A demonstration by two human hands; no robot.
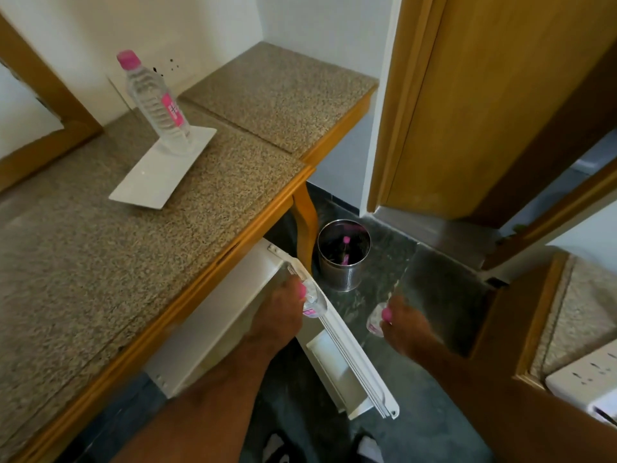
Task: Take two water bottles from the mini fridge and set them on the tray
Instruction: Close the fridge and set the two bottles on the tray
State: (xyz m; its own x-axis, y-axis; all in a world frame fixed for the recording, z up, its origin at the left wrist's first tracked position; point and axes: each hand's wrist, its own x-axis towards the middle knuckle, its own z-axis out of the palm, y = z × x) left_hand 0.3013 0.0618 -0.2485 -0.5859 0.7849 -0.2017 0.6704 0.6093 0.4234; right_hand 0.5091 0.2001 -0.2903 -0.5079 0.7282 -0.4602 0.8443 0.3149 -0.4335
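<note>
A clear water bottle (pixel 157 105) with a pink cap and pink label stands upright on the far end of a white rectangular tray (pixel 147 177) on the granite counter. Below the counter edge the white mini fridge door (pixel 350 362) hangs open. My left hand (pixel 278 315) is shut on a second pink-capped bottle (pixel 312 302) just above the door's top edge. My right hand (pixel 405 325) grips a third pink-capped bottle (pixel 377 320) by its neck, right of the door and above the dark floor. Both held bottles are blurred and mostly hidden by the hands.
A granite counter (pixel 100 279) with a wooden edge runs left to right; a raised granite shelf (pixel 280 91) sits behind it. A steel bin (pixel 344 259) stands on the floor by the counter leg. A wooden door (pixel 494 105) stands at the right.
</note>
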